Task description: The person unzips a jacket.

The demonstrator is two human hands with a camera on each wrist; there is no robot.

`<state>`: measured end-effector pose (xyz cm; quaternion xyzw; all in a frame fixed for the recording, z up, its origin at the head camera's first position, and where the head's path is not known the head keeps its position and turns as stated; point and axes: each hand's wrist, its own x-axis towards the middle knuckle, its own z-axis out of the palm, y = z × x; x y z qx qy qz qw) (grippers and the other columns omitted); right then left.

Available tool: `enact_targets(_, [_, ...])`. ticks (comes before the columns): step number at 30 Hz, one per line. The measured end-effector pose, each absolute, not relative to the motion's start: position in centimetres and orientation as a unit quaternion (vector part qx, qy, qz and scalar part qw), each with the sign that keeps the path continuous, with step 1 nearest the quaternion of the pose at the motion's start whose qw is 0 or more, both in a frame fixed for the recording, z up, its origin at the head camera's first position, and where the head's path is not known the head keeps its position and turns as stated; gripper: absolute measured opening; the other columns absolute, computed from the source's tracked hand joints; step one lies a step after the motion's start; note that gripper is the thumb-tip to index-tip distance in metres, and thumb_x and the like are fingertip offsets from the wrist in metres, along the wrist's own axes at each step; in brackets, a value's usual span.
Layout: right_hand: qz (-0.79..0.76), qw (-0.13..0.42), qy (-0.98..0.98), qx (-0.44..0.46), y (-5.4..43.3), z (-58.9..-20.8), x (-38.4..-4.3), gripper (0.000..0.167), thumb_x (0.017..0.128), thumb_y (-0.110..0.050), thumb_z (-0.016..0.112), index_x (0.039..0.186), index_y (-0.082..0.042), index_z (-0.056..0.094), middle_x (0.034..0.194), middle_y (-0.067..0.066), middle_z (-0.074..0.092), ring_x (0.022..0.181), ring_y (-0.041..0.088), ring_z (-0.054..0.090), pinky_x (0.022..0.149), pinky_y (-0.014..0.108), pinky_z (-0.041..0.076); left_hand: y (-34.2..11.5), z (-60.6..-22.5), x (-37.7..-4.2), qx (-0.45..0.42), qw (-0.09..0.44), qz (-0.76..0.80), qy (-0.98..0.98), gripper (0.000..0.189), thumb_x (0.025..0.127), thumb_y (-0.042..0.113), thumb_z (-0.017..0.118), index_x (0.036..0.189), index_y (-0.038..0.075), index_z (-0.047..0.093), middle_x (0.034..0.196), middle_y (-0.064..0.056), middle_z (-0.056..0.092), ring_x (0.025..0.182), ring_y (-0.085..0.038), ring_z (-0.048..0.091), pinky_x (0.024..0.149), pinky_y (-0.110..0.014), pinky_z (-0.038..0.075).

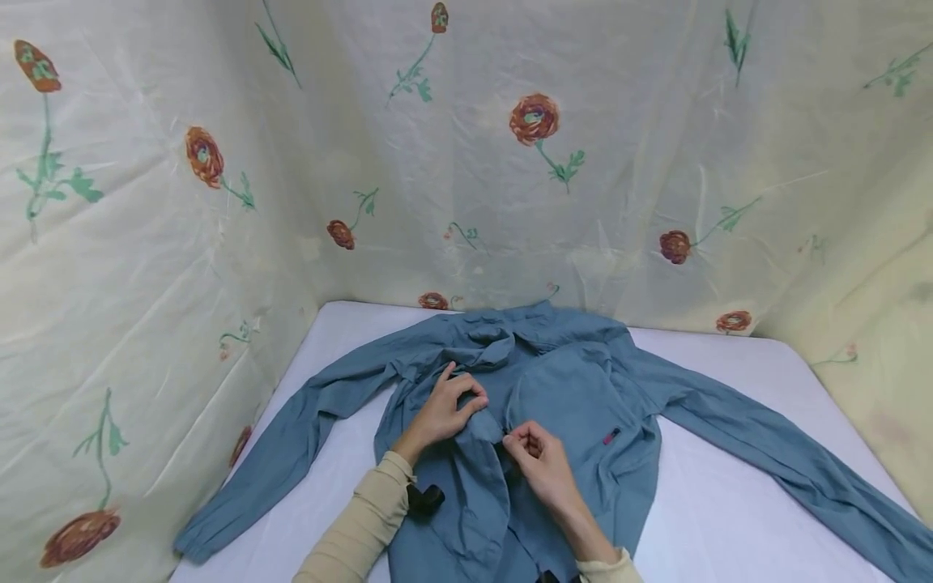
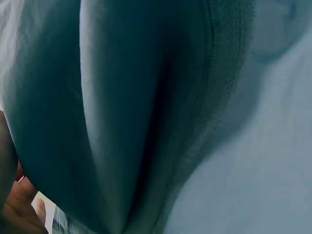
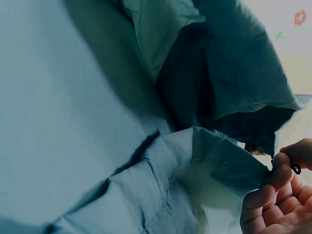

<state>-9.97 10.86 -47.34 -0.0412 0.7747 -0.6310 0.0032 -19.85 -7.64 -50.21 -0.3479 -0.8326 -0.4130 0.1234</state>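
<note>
A blue-grey zip jacket (image 1: 568, 389) lies spread front up, its front parted and its sleeves reaching out to both sides. My left hand (image 1: 440, 409) holds the left front panel (image 1: 477, 453) by its edge, lifting the cloth into a fold. Close beside it, my right hand (image 1: 543, 465) pinches the jacket's front edge at the zipper between thumb and forefinger. In the right wrist view a small black loop, the zipper pull (image 3: 296, 169), sticks out from those fingertips. Raised cloth (image 2: 117, 122) fills most of the left wrist view and covers much of that hand.
The jacket lies on a white-covered table (image 1: 729, 502). A flower-patterned curtain (image 1: 466, 162) rises behind the table and along both sides. A small dark-and-red tag (image 1: 611, 436) marks the jacket's right chest. One sleeve (image 1: 787, 461) runs toward the right table edge.
</note>
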Motion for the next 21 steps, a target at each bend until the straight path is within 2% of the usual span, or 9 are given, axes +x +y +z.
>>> enact_targets(4, [-0.630, 0.008, 0.775, -0.047, 10.8, -46.2, -9.6, 0.009, 0.092, -0.004, 0.059, 0.085, 0.002, 0.060, 0.070, 0.009, 0.053, 0.053, 0.005, 0.044, 0.053, 0.021, 0.039, -7.7, -49.8, -19.7, -0.347, 0.117, -0.382, -0.849, 0.006, 0.093, 0.018, 0.061, 0.090, 0.013, 0.063, 0.091, -0.002, 0.065, 0.094, -0.018, 0.062, 0.115, -0.057, 0.014])
enact_targets(9, [-0.634, 0.009, 0.772, -0.047, 11.5, -47.5, -9.7, 0.010, 0.092, -0.007, 0.060, 0.085, 0.001, 0.059, 0.068, 0.008, 0.052, 0.051, 0.006, 0.043, 0.052, 0.023, 0.040, -7.6, -48.6, -18.1, -0.349, 0.087, -0.302, -0.883, 0.019, 0.096, 0.032, 0.055, 0.106, 0.019, 0.065, 0.115, 0.003, 0.062, 0.114, -0.015, 0.056, 0.112, -0.063, 0.005])
enact_targets(11, [-0.629, 0.005, 0.776, -0.050, 11.9, -48.4, -10.0, 0.011, 0.093, -0.009, 0.060, 0.087, 0.000, 0.059, 0.069, 0.008, 0.053, 0.051, 0.006, 0.043, 0.052, 0.025, 0.040, -7.2, -47.9, -17.3, -0.359, 0.077, -0.274, -0.889, 0.025, 0.096, 0.037, 0.053, 0.110, 0.022, 0.065, 0.118, 0.005, 0.061, 0.116, -0.014, 0.055, 0.111, -0.063, 0.003])
enact_targets(13, [-0.621, 0.001, 0.781, -0.062, 12.2, -48.8, -10.3, 0.012, 0.094, -0.011, 0.059, 0.088, 0.000, 0.059, 0.069, 0.008, 0.053, 0.051, 0.007, 0.042, 0.052, 0.026, 0.040, -6.8, -47.2, -16.8, -0.366, 0.080, -0.253, -0.892, 0.024, 0.096, 0.039, 0.053, 0.108, 0.024, 0.067, 0.111, 0.007, 0.064, 0.110, -0.014, 0.057, 0.111, -0.063, 0.005])
enact_targets(17, [-0.607, -0.007, 0.789, -0.093, 12.3, -48.4, -10.7, 0.013, 0.095, -0.014, 0.058, 0.090, -0.001, 0.059, 0.070, 0.011, 0.053, 0.050, 0.007, 0.040, 0.051, 0.027, 0.039, -6.4, -46.5, -16.9, -0.362, 0.089, -0.244, -0.895, 0.015, 0.094, 0.037, 0.057, 0.090, 0.026, 0.066, 0.090, 0.010, 0.066, 0.091, -0.011, 0.058, 0.109, -0.061, 0.012])
enact_targets(21, [-0.580, 0.000, 0.805, -0.128, 12.9, -47.6, -10.6, 0.014, 0.095, -0.017, 0.057, 0.090, -0.004, 0.059, 0.070, 0.008, 0.053, 0.050, 0.006, 0.039, 0.050, 0.027, 0.039, -7.7, -46.1, -18.2, -0.348, 0.087, -0.284, -0.889, 0.012, 0.093, 0.032, 0.060, 0.088, 0.023, 0.066, 0.088, 0.006, 0.067, 0.087, -0.014, 0.058, 0.106, -0.061, 0.017])
